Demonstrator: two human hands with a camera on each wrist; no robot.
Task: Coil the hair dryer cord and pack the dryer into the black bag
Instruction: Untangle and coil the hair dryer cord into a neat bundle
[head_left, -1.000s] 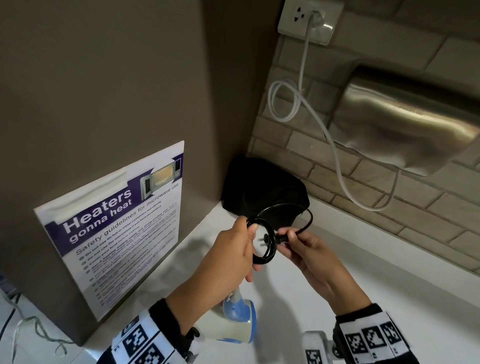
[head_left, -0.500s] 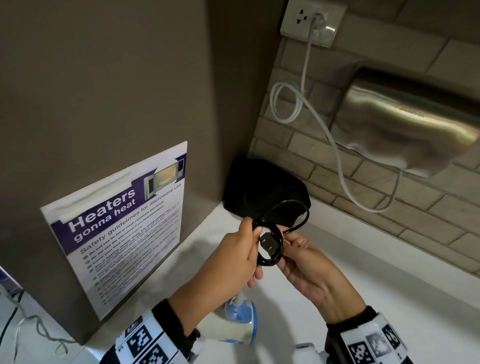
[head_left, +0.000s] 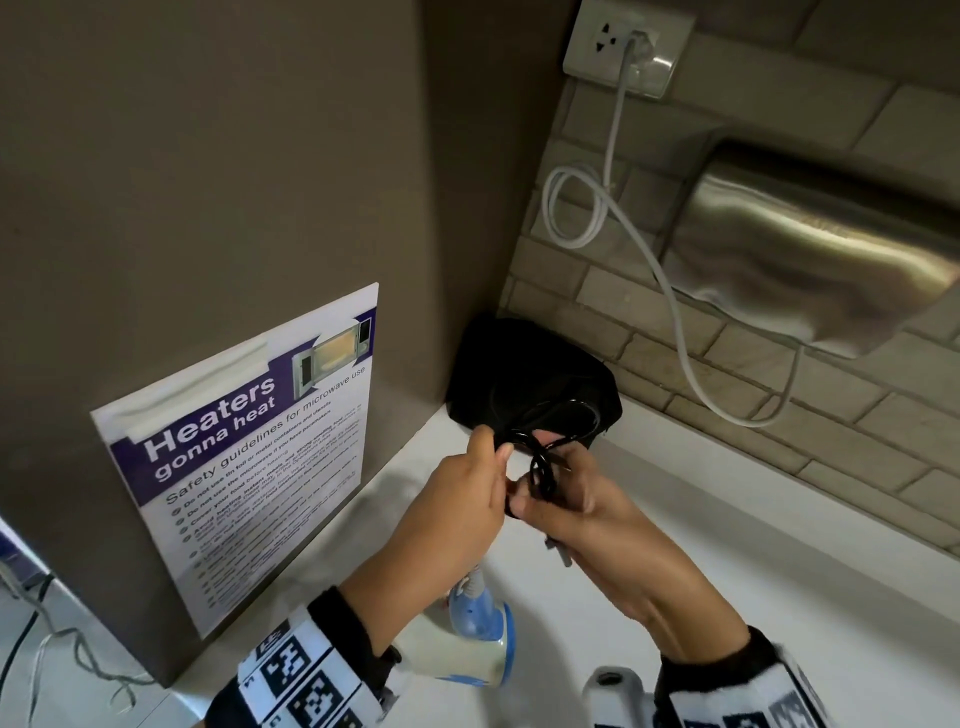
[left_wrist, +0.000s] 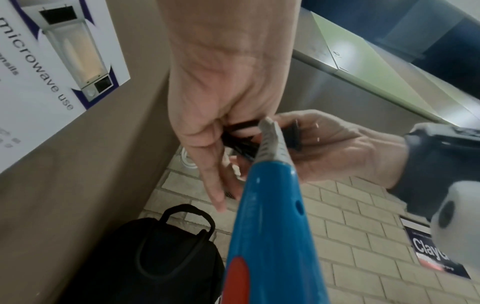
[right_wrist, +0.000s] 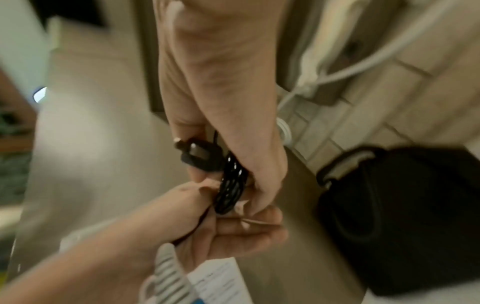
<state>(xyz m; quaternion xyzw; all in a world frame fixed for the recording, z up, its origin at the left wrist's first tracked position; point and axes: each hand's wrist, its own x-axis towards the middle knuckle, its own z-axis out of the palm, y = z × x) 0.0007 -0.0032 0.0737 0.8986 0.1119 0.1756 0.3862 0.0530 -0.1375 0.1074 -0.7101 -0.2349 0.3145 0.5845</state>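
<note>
Head view: poster (head_left: 249, 447) on the brown side panel, reading "Heaters gonna heat" and "Safety guidelines for microwave use", with a microwave pictured at its top corner. Left wrist view: dark sign (left_wrist: 436, 255) on the brick wall, beginning "Clay", remainder cut off.

Black cord (head_left: 543, 470) gathered into small loops between both hands above the white counter (head_left: 779, 597), one larger loop standing up over the black bag (head_left: 524, 379). Left hand (head_left: 462, 499) clenched around the coil from the left side, thumb and fingers pinching the strands. Right hand (head_left: 587, 514) curled around the same coil from the right; black plug (right_wrist: 200, 156) held near its fingers, prongs pointing left in the right wrist view, though blur leaves the exact grasp uncertain.

Hair dryer (head_left: 467, 644) hanging below the left hand, blue and cream, handle up and long axis roughly vertical, ribbed grey strain relief rising to the coil; body low near the counter's near edge, contact with the counter not clear.

Black bag upright in the corner, against the brown panel and brick wall, carry handle (left_wrist: 185, 214) on top. Open white counter to the right of the hands. White cable (head_left: 613, 208) from the wall socket (head_left: 623, 47) looping down to the steel hand dryer (head_left: 810, 249) on the wall above the counter's right part.
</note>
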